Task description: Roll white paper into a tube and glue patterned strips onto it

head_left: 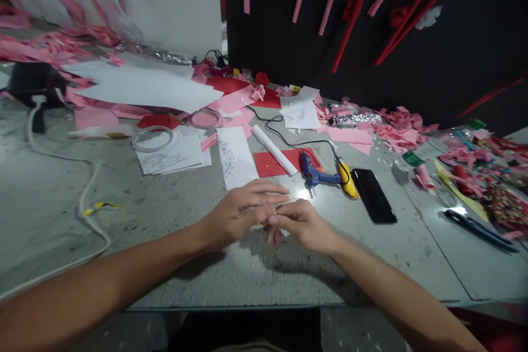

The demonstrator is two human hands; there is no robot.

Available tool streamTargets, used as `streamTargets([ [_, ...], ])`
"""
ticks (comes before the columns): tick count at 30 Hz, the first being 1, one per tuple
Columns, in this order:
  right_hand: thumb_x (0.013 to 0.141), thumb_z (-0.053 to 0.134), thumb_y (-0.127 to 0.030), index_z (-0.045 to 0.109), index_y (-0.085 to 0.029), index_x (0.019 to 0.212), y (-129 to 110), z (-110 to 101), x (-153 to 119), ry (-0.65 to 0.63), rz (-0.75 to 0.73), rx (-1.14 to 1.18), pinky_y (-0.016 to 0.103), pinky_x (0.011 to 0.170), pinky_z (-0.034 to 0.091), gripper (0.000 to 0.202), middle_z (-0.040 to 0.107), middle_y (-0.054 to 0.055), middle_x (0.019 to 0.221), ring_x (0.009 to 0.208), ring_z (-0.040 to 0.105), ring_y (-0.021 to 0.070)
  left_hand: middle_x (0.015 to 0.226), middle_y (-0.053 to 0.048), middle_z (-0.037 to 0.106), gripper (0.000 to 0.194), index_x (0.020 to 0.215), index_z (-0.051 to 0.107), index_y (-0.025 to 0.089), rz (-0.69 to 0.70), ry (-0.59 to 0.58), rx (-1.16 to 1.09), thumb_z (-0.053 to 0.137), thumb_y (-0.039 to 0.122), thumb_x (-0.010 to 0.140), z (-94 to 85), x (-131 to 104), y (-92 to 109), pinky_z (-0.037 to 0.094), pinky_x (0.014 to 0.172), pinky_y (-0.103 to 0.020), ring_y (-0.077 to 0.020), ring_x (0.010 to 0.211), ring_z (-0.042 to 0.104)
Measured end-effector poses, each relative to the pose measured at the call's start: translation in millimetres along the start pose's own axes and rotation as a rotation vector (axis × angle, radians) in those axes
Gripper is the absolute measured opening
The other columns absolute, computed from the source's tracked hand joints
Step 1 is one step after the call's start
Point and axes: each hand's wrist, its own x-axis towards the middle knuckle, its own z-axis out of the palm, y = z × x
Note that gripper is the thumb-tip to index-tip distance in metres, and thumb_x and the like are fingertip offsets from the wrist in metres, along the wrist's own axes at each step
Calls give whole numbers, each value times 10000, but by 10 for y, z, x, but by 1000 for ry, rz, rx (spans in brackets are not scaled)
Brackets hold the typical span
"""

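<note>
Over the table near its front edge, my left hand and my right hand meet at the fingertips. Upper fingers of the left hand reach out straight, while its thumb side closes against the right fingertips. My right hand is closed in a pinch. A small white bit, perhaps paper, shows below the fingers; what the pinch holds is mostly hidden. Just beyond the hands lie a blue glue gun, a rolled white paper tube, a red paper piece and a white sheet with a drawing.
A black phone and yellow tool lie right of the glue gun. Farther right is a dark-handled cutter. Tape rolls rest on drawings at left. A white cable crosses the left side. Pink scraps line the back.
</note>
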Motion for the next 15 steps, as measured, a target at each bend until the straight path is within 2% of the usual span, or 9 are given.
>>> streamTargets([
  [1,1008,701,-513,793,-163,825,-1,0,5,7,3,27,283,621,556,406,788,59,755,598,691,148,1396,-118,735,343,1338,751,229,95,7,144,548,231,1062,-10,-14,-13,572,1107,-503,-284,1316,660],
  [3,991,722,-519,794,-158,860,-6,2,13,8,13,67,279,620,563,390,792,58,767,613,697,148,1428,-119,717,429,1425,685,226,232,27,385,552,132,1028,-21,-37,-24,550,1131,-509,-278,1361,618],
  [5,985,729,-520,794,-158,872,-8,5,17,8,17,90,278,631,573,384,795,56,780,625,695,146,1447,-125,704,467,1449,660,212,292,56,496,539,82,1017,-15,-43,-14,551,1124,-491,-273,1370,607],
  [7,996,712,-518,787,-159,852,-1,7,20,11,13,93,277,642,577,395,792,54,778,628,692,141,1421,-123,718,416,1430,670,201,247,92,463,603,136,1025,-1,-31,1,557,1117,-471,-264,1337,630],
  [11,972,749,-497,784,-161,898,39,-2,37,45,38,72,259,613,552,346,804,50,801,623,691,135,1318,-74,771,236,1235,780,228,-9,115,283,614,228,1068,22,4,-14,592,1052,-416,-212,1193,707],
  [15,970,741,-524,780,-147,870,55,-29,55,35,69,109,267,598,553,392,796,60,767,587,680,136,1368,-83,748,250,1254,785,237,64,118,284,651,212,1044,24,-10,-64,567,1071,-433,-226,1239,674],
])
